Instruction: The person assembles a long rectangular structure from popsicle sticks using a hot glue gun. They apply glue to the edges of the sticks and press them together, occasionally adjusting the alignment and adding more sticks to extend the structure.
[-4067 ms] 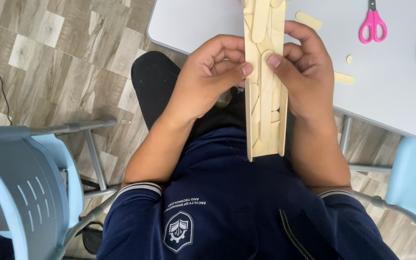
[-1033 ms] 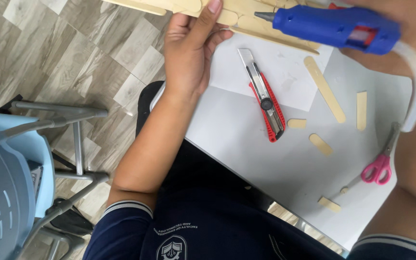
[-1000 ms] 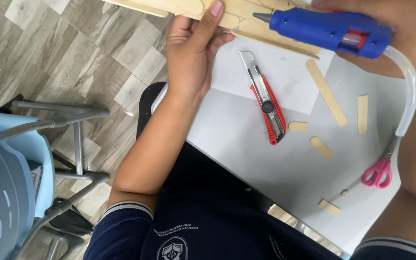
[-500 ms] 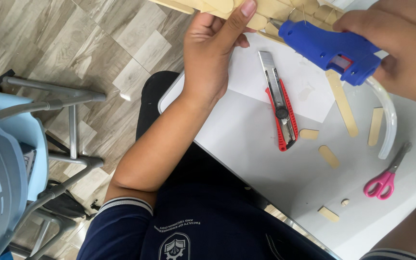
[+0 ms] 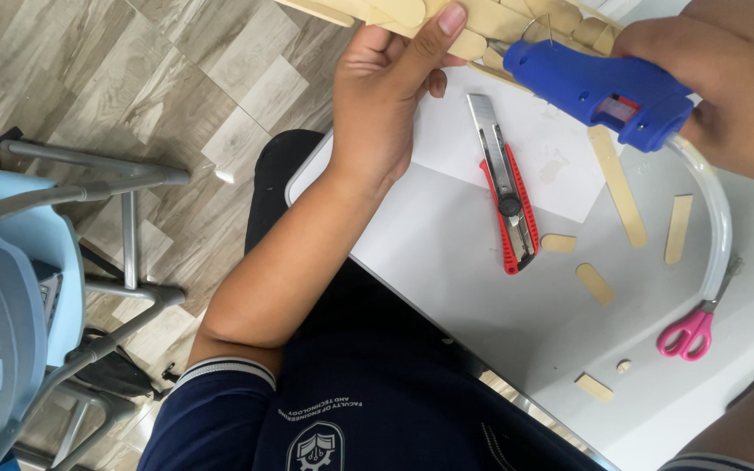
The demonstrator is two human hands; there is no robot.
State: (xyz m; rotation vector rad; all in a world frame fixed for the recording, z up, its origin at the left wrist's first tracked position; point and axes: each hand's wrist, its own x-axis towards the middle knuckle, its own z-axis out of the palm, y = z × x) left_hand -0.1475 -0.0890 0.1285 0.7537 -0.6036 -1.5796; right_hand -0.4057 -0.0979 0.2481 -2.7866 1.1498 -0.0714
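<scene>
Navy fabric of the person's shirt (image 5: 368,419) fills the bottom of the view, a crest on the chest. To the left stands a pale blue chair (image 5: 10,288) on grey metal legs, over wood-look floor tiles (image 5: 220,96). Beyond the lap lies a white table (image 5: 447,262). On it, nearest, are a small cut stick piece (image 5: 593,387) and pink-handled scissors (image 5: 687,331); farther on, a red utility knife (image 5: 510,201) with its blade out, partly on a sheet of white paper (image 5: 534,148), and loose craft sticks (image 5: 617,185) beside it. At the top edge, the left hand (image 5: 386,105) is closed around a glued assembly of wooden craft sticks (image 5: 473,19), thumb pressed on top, holding it above the table's far part. The right hand (image 5: 726,78) is clasped round the handle of a blue hot glue gun (image 5: 599,87), a clear glue stick (image 5: 717,235) curving from its back; its nozzle sits at the wooden assembly, though contact cannot be told.
</scene>
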